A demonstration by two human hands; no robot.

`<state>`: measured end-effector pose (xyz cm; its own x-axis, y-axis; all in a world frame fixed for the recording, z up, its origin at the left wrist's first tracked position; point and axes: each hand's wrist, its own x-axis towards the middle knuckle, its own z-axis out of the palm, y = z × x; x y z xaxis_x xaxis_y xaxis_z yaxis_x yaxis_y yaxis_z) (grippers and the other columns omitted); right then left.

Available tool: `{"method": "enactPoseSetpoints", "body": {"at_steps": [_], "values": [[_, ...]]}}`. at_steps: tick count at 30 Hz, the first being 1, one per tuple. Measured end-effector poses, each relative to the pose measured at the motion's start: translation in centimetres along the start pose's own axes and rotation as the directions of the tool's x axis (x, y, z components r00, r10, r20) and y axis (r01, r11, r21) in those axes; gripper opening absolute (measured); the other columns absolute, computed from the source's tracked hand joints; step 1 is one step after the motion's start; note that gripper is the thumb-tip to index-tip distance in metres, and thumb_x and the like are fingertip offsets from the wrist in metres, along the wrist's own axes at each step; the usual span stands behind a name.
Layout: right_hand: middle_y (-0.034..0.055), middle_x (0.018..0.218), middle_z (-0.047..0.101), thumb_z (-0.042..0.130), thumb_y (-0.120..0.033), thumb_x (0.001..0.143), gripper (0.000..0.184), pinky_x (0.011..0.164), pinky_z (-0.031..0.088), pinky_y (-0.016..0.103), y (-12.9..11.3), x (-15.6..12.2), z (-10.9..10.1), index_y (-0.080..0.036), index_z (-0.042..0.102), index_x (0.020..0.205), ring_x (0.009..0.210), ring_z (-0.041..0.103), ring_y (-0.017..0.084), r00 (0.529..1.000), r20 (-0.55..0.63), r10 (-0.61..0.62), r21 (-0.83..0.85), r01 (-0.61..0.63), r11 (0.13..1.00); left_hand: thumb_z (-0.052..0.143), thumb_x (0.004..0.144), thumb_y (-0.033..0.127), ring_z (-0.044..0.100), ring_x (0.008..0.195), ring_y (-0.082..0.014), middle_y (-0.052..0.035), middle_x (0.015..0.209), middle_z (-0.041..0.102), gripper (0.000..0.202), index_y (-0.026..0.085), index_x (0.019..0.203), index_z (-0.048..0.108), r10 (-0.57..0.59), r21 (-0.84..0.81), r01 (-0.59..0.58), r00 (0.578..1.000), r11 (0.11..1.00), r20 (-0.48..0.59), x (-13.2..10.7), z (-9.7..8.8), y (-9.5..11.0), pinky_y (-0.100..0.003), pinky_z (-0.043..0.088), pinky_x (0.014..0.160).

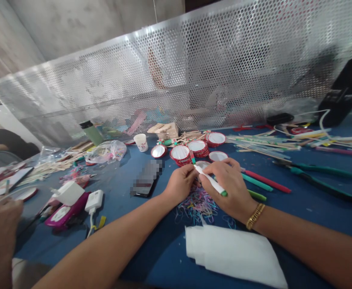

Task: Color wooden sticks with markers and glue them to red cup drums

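Observation:
My right hand (228,184), with a gold bracelet at its wrist, is closed around a white marker (213,181) with a green end. Its tip meets a thin stick (192,156) coloured red and green, which rises from the pinched fingers of my left hand (180,182). Below both hands lies a tangle of pastel rubber bands (200,204). Just beyond the fingers are stacked round pieces (180,153) with white tops and red patterned sides. Red, teal and green markers (268,180) lie by the right hand.
A phone (147,180), a paper cup (140,142) and a white charger (70,192) are on the left. Teal-handled pliers (323,182) lie right; folded white cloth (230,253) is in front. Another person's hand (1,224) is far left. A perforated metal screen (176,72) stands behind.

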<state>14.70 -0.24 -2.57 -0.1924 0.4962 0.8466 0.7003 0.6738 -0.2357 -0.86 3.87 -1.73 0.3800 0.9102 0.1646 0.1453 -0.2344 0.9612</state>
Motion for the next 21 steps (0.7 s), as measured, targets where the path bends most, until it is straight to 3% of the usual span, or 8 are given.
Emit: {"method": "enactPoseSetpoints", "body": {"at_steps": [17,21], "values": [[0.0001,0.079,0.066,0.054,-0.028,0.094,0.010,0.089,0.034,0.039,0.13,0.02,-0.02,-0.022,0.055,0.087,0.077,0.061,0.018,0.999,-0.037,0.027,-0.054,-0.029,0.998,0.058,0.087,0.048,0.054,0.056,-0.0117,0.0007,0.067,0.058,0.033,0.017,0.073,0.057,0.018,-0.019,-0.018,1.000,1.000,0.018,0.22,-0.14,-0.78,-0.023,0.042,0.054],[0.0004,0.082,0.066,0.053,-0.028,0.095,0.008,0.090,0.034,0.040,0.05,0.03,-0.05,-0.021,0.055,0.090,0.078,0.060,0.018,1.000,-0.006,0.009,-0.019,-0.009,1.000,0.061,0.085,0.046,0.053,0.054,-0.0114,0.0020,0.061,0.055,0.034,0.018,0.068,0.053,0.012,-0.036,-0.012,1.000,0.999,0.004,0.21,-0.08,-0.82,-0.023,0.042,0.054]]}}
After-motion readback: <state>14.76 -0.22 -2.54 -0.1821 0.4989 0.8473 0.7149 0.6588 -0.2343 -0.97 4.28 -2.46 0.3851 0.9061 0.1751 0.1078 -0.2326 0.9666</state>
